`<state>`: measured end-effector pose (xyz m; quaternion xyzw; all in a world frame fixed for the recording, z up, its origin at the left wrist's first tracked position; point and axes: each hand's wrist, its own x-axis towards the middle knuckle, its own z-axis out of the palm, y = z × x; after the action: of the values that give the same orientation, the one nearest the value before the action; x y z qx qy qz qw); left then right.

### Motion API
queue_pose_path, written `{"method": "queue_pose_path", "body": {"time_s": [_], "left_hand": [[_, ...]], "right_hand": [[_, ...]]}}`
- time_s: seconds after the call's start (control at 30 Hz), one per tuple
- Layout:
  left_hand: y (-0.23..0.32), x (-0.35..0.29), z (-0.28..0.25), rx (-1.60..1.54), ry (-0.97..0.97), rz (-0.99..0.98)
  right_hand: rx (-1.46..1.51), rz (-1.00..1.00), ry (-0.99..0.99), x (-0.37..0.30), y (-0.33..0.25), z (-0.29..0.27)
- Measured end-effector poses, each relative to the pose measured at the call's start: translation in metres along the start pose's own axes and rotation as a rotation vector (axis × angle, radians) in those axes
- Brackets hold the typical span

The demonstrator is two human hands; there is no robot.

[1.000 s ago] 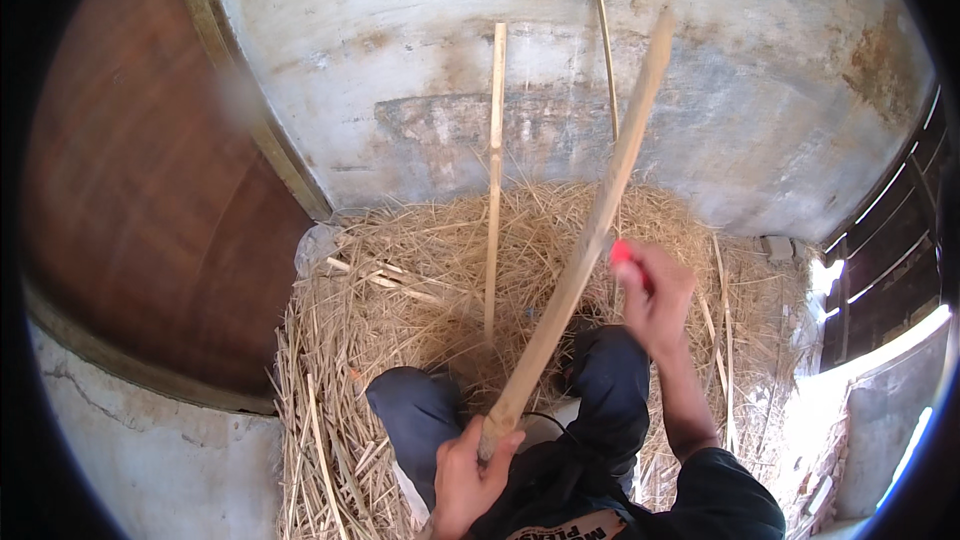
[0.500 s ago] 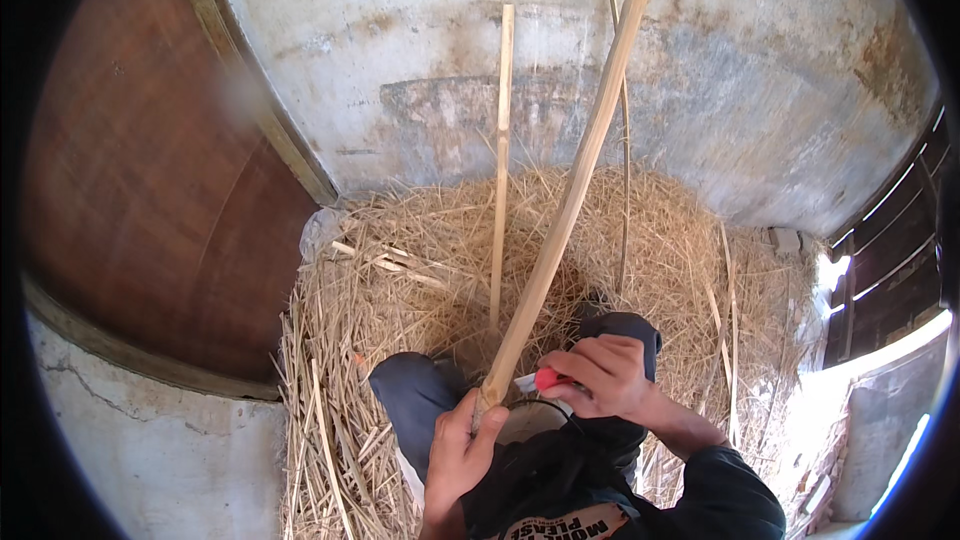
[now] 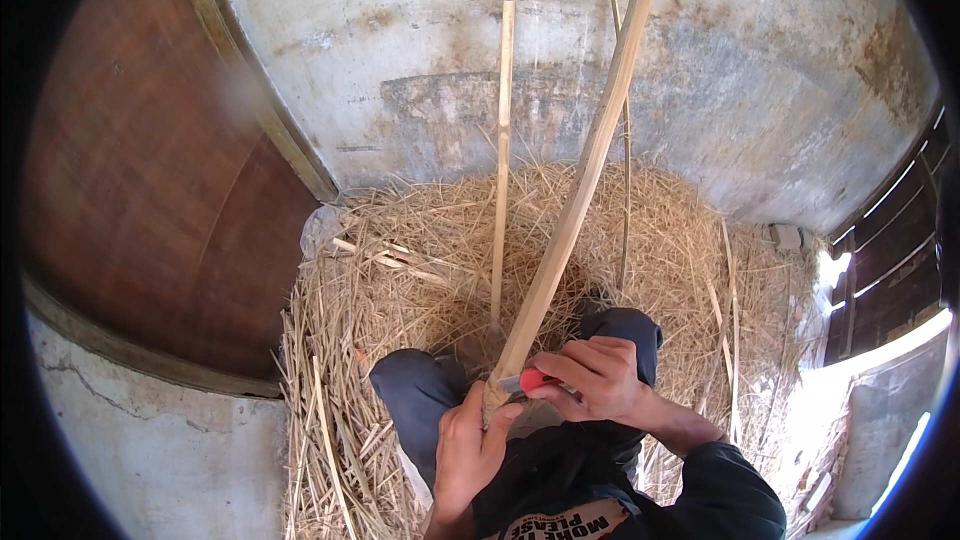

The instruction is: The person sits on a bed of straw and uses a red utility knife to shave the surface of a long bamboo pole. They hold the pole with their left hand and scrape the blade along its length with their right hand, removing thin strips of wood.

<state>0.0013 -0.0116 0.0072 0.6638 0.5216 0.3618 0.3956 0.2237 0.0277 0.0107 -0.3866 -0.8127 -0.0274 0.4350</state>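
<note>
A long pale strip of split bamboo slants up and away from my lap toward the wall. Around its near end, by a node, my left hand is closed. My right hand grips a knife by its red handle. The short blade meets the bamboo just above my left thumb. Both hands are over my lap, between my bent knees in dark trousers.
Two thinner strips, a bamboo strip and a narrow stick, lean on the stained concrete wall. Straw and shavings cover the floor around my legs. A brown door panel stands left; dark slats are at right.
My right hand has moved left, bringing the knife blade from beside the bamboo onto it. The bamboo has shifted slightly to the right and up in my left hand.
</note>
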Motion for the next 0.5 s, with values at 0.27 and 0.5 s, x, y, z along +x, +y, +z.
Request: {"method": "queue_pose_path", "body": {"time_s": [0.27,0.5], "left_hand": [[0.01,-0.004,-0.001,0.064,0.021,0.006],[0.007,-0.025,-0.007,0.119,-0.051,-0.098]], "right_hand": [[-0.081,-0.023,0.028,0.009,0.004,-0.006],[-0.169,0.147,0.179,0.026,0.041,-0.022]]}}
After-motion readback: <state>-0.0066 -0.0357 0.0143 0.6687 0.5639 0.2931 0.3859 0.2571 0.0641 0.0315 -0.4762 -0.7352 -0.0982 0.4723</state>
